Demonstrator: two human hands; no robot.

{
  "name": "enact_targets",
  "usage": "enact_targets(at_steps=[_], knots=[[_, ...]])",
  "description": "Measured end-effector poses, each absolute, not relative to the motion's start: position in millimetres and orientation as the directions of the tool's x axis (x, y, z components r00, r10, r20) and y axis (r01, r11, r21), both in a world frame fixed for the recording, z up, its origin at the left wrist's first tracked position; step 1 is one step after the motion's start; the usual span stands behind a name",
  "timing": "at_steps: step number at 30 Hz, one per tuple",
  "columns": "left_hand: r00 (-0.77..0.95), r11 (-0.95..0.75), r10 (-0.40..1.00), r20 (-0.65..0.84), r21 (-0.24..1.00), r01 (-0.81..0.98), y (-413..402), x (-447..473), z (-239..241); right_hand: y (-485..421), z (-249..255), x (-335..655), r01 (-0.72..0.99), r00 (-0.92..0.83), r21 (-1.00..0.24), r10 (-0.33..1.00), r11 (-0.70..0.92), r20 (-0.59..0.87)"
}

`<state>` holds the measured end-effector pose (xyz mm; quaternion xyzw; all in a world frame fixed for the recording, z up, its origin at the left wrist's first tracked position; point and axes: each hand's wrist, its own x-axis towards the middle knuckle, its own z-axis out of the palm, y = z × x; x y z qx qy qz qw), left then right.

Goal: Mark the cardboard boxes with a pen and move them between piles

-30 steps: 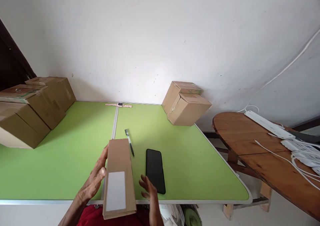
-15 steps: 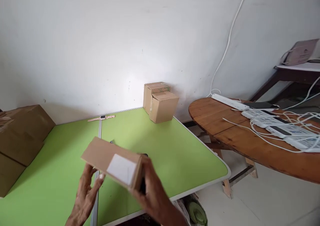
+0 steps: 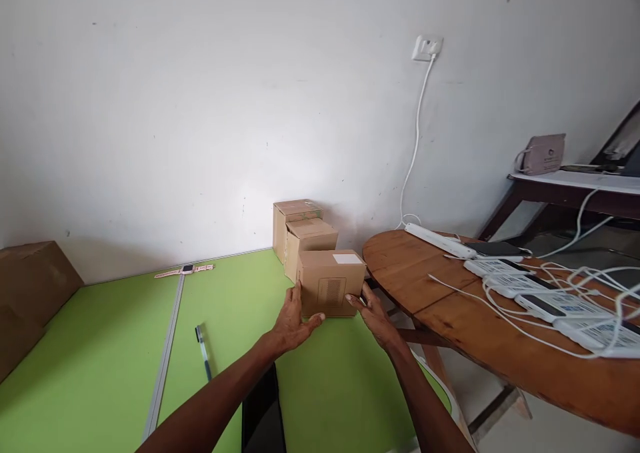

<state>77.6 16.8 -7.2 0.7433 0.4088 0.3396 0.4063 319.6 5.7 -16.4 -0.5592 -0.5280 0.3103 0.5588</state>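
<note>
A small cardboard box (image 3: pixel 324 286) with a white label on top stands upright on the green table (image 3: pixel 235 306), directly in front of two other cardboard boxes. My left hand (image 3: pixel 295 321) holds its left side, fingers along the edge and thumb at the lower front. On the opposite side, my right hand (image 3: pixel 374 311) grips the box with its thumb against the front face. The two cardboard boxes behind, one nearer (image 3: pixel 313 236) and one farther (image 3: pixel 295 207), line up towards the wall.
A slim pen-like item (image 3: pixel 203 351) and a black flat object (image 3: pixel 263 413) lie near my left forearm. A wristwatch (image 3: pixel 187 269) rests by the wall. Larger cartons (image 3: pixel 43 283) stand left. Right is a wooden table (image 3: pixel 400 259) with power strips (image 3: pixel 555 306) and tangled white cables.
The box has moved right and away from me, from tilted in the air to upright in front of the other boxes. My left hand has come onto its left side.
</note>
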Motion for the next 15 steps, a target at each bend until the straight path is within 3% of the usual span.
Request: enact_targets(at_steps=[8, 15], knots=[[0.455, -0.266, 0.889, 0.052, 0.867, 0.421, 60, 91, 2, 84, -46, 320, 0.330, 0.426, -0.943, 0.883, 0.054, 0.200], [0.485, -0.229, 0.875, 0.006, 0.886, 0.403, 11, 47, 17, 35, -45, 297, 0.500, 0.477, -0.865, 0.850, -0.054, 0.223]])
